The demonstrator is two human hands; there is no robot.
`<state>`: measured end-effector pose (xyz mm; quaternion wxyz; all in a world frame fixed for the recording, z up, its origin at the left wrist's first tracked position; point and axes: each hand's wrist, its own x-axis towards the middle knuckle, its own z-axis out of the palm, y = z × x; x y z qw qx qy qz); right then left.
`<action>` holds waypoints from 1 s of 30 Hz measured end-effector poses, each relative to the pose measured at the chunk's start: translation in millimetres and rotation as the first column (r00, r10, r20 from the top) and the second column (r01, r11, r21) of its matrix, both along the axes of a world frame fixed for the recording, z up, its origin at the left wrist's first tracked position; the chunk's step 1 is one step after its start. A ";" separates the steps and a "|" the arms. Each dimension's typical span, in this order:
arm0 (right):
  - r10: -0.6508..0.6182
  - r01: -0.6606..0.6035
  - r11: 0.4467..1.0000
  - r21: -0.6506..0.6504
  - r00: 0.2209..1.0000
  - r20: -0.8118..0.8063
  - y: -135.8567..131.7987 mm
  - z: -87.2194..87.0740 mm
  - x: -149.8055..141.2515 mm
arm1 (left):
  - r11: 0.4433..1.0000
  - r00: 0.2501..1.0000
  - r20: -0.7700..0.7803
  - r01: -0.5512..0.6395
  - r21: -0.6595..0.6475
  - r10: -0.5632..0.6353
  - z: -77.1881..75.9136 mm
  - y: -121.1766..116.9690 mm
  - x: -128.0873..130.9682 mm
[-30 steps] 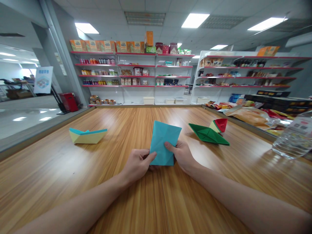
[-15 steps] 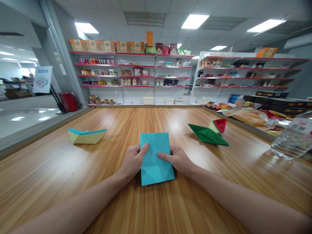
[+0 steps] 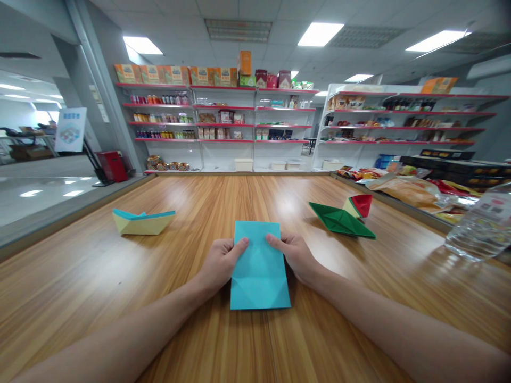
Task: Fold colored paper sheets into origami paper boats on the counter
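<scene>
- Light-blue paper (image 3: 260,274): creased, roughly rectangular, in front of the person, middle of the near part of the surface (image 3: 223,348). One crease runs across the lower part, slanting ones below it. Can't tell if the lower edge touches down.
- Change: a second ago paper stood skewed, thumbs at uneven heights; half a second ago straighter, left thumb above the right. Now top edge near level, thumbs about even in the upper part.
- Meaning, my judgement: sheet has been squared up and is held evenly from both sides; this looks like mid-handling of a part-folded sheet.
- Left grip (image 3: 217,264): closed on the left edge, thumb flat on the near face, fingers mostly hidden behind. Pinch only as wide as the paper.
- Right grip (image 3: 300,259): same on the right edge, thumb on the near face, other fingers largely behind. Narrow, paper between.
- Left, well apart: yellow-and-blue paper boat (image 3: 144,225), upright; same place as before.
- Right: green folded paper (image 3: 339,220), low and pointed, red-and-cream folded piece (image 3: 362,205) just behind it. Neither moved.
- Far right: clear bottle (image 3: 477,236), snack bags (image 3: 411,192).
- Back: stocked shelves (image 3: 221,153).
</scene>
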<state>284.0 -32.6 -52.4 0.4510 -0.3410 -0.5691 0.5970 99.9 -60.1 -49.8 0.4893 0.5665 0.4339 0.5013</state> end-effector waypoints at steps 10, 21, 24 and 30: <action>0.183 -0.187 0.981 0.051 0.980 0.073 0.6 -0.9 1.2 | 1.000 1.000 0.007 -0.008 -0.025 0.008 -1.1 2.6 -4.6; 0.182 -0.189 0.982 0.030 0.972 0.151 -0.1 -2.8 2.5 | 0.982 0.968 0.167 -0.187 -0.004 0.185 -6.9 8.1 -4.0; 0.172 -0.177 0.984 0.017 0.972 0.163 -0.5 -2.4 2.3 | 0.975 0.960 0.191 -0.217 0.043 0.205 -7.4 10.8 -5.4; 0.154 -0.160 0.987 0.015 0.968 0.197 0.2 -3.9 2.9 | 0.977 0.935 0.284 -0.212 -0.032 0.212 -11.4 15.3 -7.8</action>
